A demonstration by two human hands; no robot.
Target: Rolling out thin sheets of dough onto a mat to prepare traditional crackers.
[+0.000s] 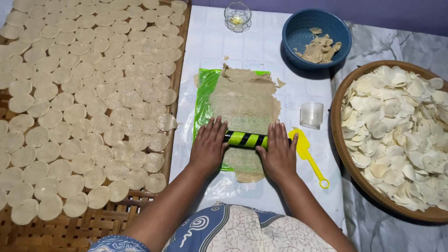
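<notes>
While both hands lie flat with fingers spread, the left hand [207, 145] and the right hand [279, 151] press down on the two ends of a green and black striped rolling pin [246, 139]. It lies across a thin sheet of dough [243, 105] on a green plastic sheet [201, 100], on the white cover [210, 42] in the middle. Just right of the right hand lies a yellow scoop [305, 151], with a small clear cup [311, 115] near it, a blue bowl [303, 23] of dough scraps farther up, round dough circles [84, 107] on a woven mat at the left, and a basket [340, 144] of pale chips at the right.
</notes>
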